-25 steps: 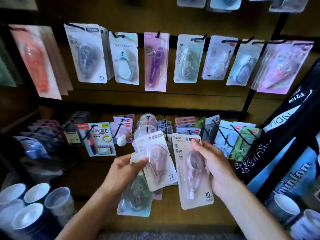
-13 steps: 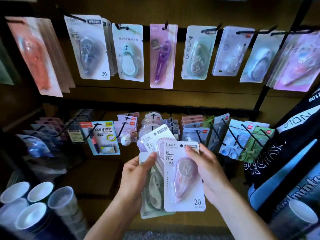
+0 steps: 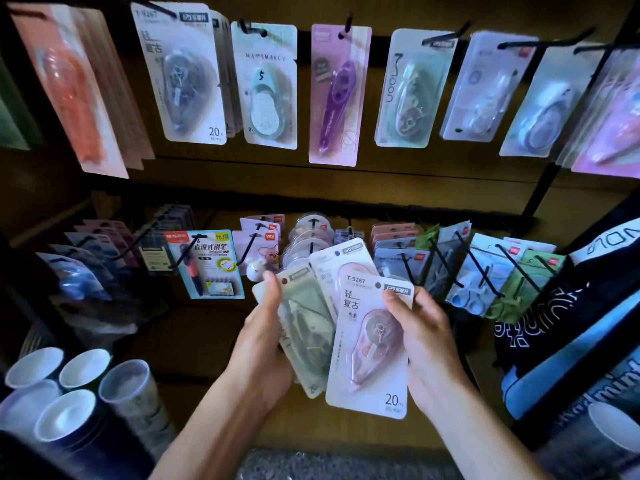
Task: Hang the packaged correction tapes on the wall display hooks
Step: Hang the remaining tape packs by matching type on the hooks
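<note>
Two hands share our fanned packs below the hooks (image 3: 347,27); our left hand (image 3: 265,355) clasps the green pack (image 3: 304,327); our right hand (image 3: 427,344) pinches the pink pack (image 3: 369,368) in front.

rear packages (image 3: 323,271) half hidden behind pink package (image 3: 370,344), right-edge packs (image 3: 613,112) blurred

Both hands hold fanned correction tape packs: the left hand (image 3: 261,355) grips a green pack (image 3: 306,336), the right hand (image 3: 429,344) a pink pack (image 3: 370,355), below packs hanging from wall hooks (image 3: 346,24).
</note>
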### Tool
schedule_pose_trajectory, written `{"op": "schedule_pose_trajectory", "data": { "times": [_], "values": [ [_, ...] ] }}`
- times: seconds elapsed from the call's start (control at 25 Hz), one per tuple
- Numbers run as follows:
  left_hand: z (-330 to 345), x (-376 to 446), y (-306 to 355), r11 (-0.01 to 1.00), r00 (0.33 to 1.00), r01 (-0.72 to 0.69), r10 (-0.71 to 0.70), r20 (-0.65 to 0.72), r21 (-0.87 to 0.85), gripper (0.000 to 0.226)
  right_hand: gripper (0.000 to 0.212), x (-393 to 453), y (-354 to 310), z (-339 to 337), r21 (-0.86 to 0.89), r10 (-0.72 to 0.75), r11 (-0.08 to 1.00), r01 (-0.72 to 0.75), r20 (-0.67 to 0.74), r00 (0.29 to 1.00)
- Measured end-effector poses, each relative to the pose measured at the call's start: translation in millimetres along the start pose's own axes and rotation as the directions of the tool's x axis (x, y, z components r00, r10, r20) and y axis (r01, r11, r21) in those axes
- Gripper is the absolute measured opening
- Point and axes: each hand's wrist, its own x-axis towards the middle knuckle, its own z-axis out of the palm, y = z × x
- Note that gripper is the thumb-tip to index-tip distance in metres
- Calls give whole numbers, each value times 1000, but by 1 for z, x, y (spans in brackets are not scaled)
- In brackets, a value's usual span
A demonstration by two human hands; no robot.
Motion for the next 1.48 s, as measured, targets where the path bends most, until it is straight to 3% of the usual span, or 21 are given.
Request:
{"op": "schedule_pose_trajectory", "data": {
  "times": [0.12, 0.2, 0.32, 0.52, 0.6, 0.72, 0.84, 0.88, 0.96, 1.04, 1.16, 1.28, 1.48],
  "values": [
    [12, -4, -10, 998, 996, 33, -38, 85, 60, 43, 8, 3, -3, -3, 81, 23, 997, -19, -52, 998],
    [17, -5, -13, 992, 1000, 0, -4, 31, 126, 47, 8, 1, -6, -6, 62, 2, 998, 0, -43, 999],
    [15, -4, -12, 985, 995, -40, 55, -81, 169, 35, 15, -5, -7, -7, 21, -4, 1000, 3, 44, 999],
    [17, -8, -6, 970, 992, -61, 85, -96, 235, 25, 15, -8, -14, -10, -13, -8, 1000, 10, 127, 992],
    [17, -7, -2, 956, 980, -100, 142, -138, 276, 22, 4, -8, -14, -10, -32, -62, 998, 63, 34, 998],
    [13, -3, 7, 931, 942, -180, 256, -215, 317, 21, 14, -4, -19, -14, -48, -160, 987, 154, -166, 973],
    [12, 1, 17, 892, 908, -252, 352, -227, 376, 13, 49, 3, -37, -9, -62, -199, 980, 191, -179, 963],
    [13, 2, 19, 889, 903, -270, 368, -224, 369, 12, 44, 5, -45, -2, -46, -235, 972, 230, -155, 960],
    [16, 0, 22, 893, 901, -294, 379, -214, 341, 14, 22, 6, -61, 19, -60, -413, 911, 409, -145, 899],
    [17, -3, 23, 897, 906, -297, 373, -201, 327, 13, 15, 1, -72, 48, -191, -640, 766, 613, -142, 755],
    [13, -2, 28, 914, 898, -287, 361, -252, 286, 11, 11, -8, -60, 81, -264, -751, 636, 725, 3, 660],
    [7, 0, 35, 926, 877, -304, 364, -314, 224, 12, 28, -14, -36, 94, -238, -694, 665, 708, 154, 704],
    [-4, -4, 52, 942, 864, -319, 335, -375, 107, 18, 46, -8, -27, 87, -233, -344, 860, 455, 394, 852]
  ]
}}
